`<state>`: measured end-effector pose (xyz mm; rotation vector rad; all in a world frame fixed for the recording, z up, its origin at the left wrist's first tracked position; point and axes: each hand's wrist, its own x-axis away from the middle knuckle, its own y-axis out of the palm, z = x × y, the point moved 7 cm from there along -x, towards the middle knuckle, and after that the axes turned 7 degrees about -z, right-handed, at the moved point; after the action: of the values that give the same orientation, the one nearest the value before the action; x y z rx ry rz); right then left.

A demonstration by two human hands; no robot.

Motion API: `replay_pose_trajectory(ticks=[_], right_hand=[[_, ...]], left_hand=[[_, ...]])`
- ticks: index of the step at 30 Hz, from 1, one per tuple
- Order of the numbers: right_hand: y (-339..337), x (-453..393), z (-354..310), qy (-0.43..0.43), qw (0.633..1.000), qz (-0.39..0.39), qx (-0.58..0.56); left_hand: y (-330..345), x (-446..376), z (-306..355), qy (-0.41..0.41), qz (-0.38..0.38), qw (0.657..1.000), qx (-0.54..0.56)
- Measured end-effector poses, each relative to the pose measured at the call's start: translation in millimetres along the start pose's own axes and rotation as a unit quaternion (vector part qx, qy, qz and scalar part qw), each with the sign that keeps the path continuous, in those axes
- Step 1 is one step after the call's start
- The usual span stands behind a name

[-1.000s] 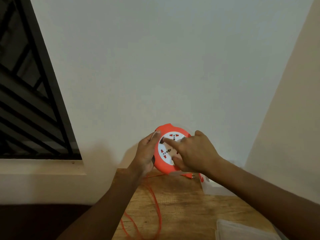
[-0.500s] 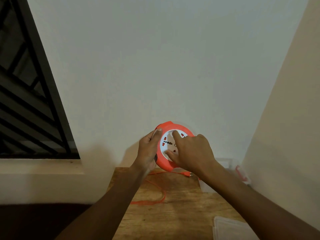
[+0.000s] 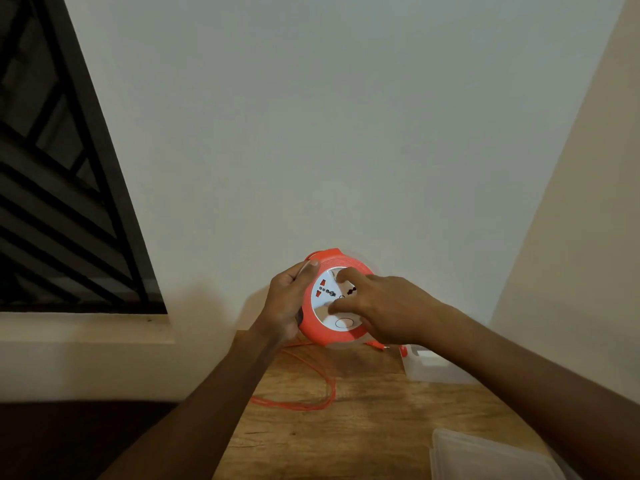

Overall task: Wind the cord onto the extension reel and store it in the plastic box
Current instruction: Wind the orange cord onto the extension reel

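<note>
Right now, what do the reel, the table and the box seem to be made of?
Reel: orange plastic by its look, smooth moulded rim, white socket face.
Table: wood or wood veneer, matt, with visible grain.
Box: clear, slightly cloudy plastic; the table shows through its wall.

The reel (image 3: 323,332) sits at frame centre, above the table (image 3: 363,427). Cord (image 3: 311,403) loops on the table below it. A box (image 3: 429,370) lies lower right of the reel, a lid (image 3: 485,459) at the bottom right corner, a window (image 3: 52,202) at left.
</note>
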<state>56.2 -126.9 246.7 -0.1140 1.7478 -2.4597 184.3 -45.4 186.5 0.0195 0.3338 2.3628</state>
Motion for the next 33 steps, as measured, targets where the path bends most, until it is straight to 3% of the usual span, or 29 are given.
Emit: replay_pose_trajectory(ticks=[8,17,22,28,33], right_hand=[[4.4,-3.6,-12.7,-0.081,0.989,-0.040,0.120],[-13.1,-0.9,-18.7,-0.113,0.979,0.021,0.166],[-13.5,-1.0,-21.2,-0.128,0.972,0.046,0.190],[-11.5,-6.0,-23.4,-0.094,0.977,0.067,0.178],[-18.8,-12.3,-12.3,0.017,0.987,0.131,0.095]], left_hand=[[8.4,3.3,-1.8,-0.004,-0.060,0.998,0.001],[8.6,2.5,0.8,-0.018,-0.115,0.992,-0.053],[3.3,-0.2,-1.9,-0.032,-0.083,0.994,-0.068],[-3.0,-1.9,-2.2,-0.027,-0.051,0.997,-0.059],[-6.6,-2.4,1.4,0.021,0.007,1.000,0.008]])
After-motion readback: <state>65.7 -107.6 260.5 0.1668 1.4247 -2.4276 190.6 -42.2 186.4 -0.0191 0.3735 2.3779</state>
